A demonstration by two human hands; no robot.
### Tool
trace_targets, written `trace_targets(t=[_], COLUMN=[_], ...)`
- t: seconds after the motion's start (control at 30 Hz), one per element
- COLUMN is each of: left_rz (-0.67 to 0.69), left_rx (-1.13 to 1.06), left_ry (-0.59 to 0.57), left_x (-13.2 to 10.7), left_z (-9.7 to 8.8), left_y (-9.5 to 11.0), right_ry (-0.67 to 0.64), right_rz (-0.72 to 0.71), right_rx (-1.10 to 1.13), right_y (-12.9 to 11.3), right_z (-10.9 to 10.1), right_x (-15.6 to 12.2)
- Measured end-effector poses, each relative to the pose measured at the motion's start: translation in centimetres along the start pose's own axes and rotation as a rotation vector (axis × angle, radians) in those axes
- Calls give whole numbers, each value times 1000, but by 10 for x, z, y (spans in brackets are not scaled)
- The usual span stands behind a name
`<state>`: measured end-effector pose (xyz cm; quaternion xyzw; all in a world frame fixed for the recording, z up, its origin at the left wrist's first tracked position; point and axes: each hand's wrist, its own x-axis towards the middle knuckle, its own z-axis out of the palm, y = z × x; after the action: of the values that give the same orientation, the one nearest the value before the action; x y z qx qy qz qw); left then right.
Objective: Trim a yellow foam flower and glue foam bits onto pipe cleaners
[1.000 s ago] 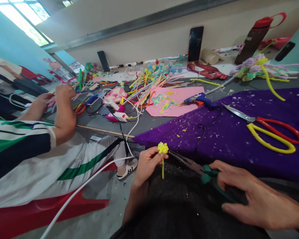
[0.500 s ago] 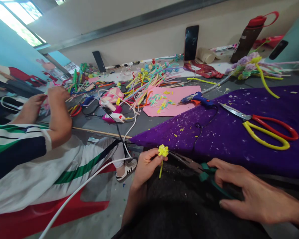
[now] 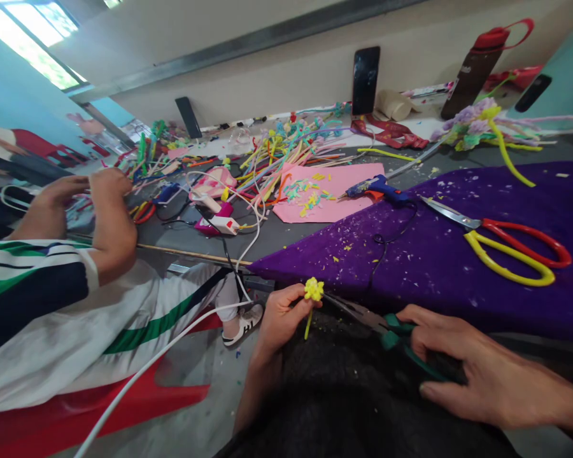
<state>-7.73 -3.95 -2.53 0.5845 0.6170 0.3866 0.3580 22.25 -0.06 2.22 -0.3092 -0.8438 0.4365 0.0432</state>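
Between thumb and fingers, my left hand [image 3: 282, 318] pinches a yellow pipe-cleaner flower [image 3: 314, 289] with a short stem hanging down. My right hand [image 3: 477, 366] is wrapped round the green handles of a pair of scissors [image 3: 363, 313]. Their blades point left, with the tips at the flower's right side; whether they touch it I cannot tell. Both hands are above my dark-clothed lap, in front of the table edge. On the purple cloth [image 3: 458, 305] lie larger scissors [image 3: 506, 245] with red and yellow handles, along with scattered fluff trimmings.
A blue glue gun [image 3: 379, 187] rests by a pink sheet [image 3: 348, 213] bearing small cut pieces. Behind are many pipe cleaners [image 3: 291, 152], a phone [image 3: 365, 83] and a brown bottle [image 3: 475, 73]. A white cable [image 3: 172, 343] hangs at left, near a seated co-worker [image 3: 109, 222].
My hands, the flower and the scissors stay almost where they were. At left, the co-worker's hands have shifted slightly.
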Motion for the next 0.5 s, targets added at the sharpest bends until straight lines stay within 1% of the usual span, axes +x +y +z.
trace_targets(t=[0.13, 0.27, 0.5], left_rz=[-5, 34, 146], left_rx=[-8, 38, 275], left_ry=[-7, -16, -12], left_x=[-1, 0, 4], left_z=[1, 1, -2], left_y=[2, 5, 12], right_ry=[13, -20, -84], right_rz=[-32, -48, -38], right_rx=[56, 111, 94], right_y=[1, -2, -3], right_z=[-2, -6, -12], right_x=[0, 1, 3])
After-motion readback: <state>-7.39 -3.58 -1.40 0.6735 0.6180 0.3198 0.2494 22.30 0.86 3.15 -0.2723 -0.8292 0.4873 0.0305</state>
